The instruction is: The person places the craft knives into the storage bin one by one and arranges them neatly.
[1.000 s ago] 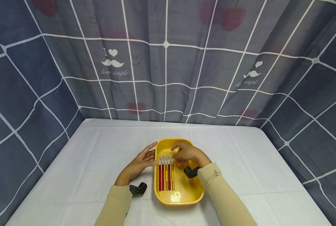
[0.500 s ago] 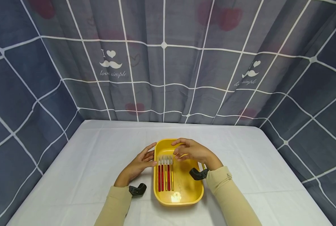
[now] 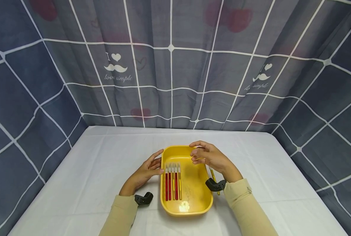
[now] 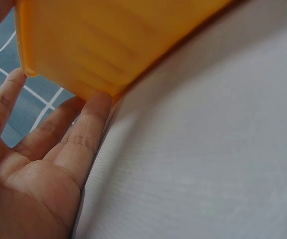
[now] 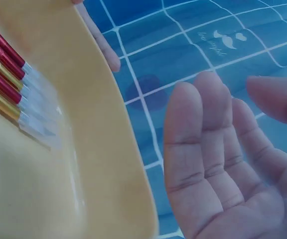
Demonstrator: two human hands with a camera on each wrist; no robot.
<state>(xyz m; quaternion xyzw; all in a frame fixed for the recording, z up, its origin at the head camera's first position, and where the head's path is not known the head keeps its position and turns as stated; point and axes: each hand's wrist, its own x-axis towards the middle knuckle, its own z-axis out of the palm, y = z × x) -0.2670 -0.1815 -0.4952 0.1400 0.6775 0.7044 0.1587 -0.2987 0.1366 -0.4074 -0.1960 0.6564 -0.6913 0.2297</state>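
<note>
Several red and gold craft knives with clear caps (image 3: 173, 185) lie side by side along the left half of a yellow tray (image 3: 193, 203). In the right wrist view their capped ends (image 5: 39, 112) point the same way. My left hand (image 3: 145, 172) rests against the tray's left side, thumb at the rim and extended fingers (image 4: 78, 139) touching the outer wall. My right hand (image 3: 212, 159) hovers by the tray's right rim, its fingers loosely bent and holding nothing. Beyond that rim lies a gold craft knife (image 3: 213, 177), partly hidden by my right hand and wrist camera.
The tray stands on a white-covered table (image 3: 119, 144). A grey checked curtain (image 3: 151, 68) encloses the back and sides. Black wrist cameras sit at my left wrist (image 3: 144, 198) and right wrist (image 3: 215, 185).
My right hand has moved up and right from beside the craft knives to the tray's right rim, bringing the gold knife outside into view. My left hand has stayed at the tray.
</note>
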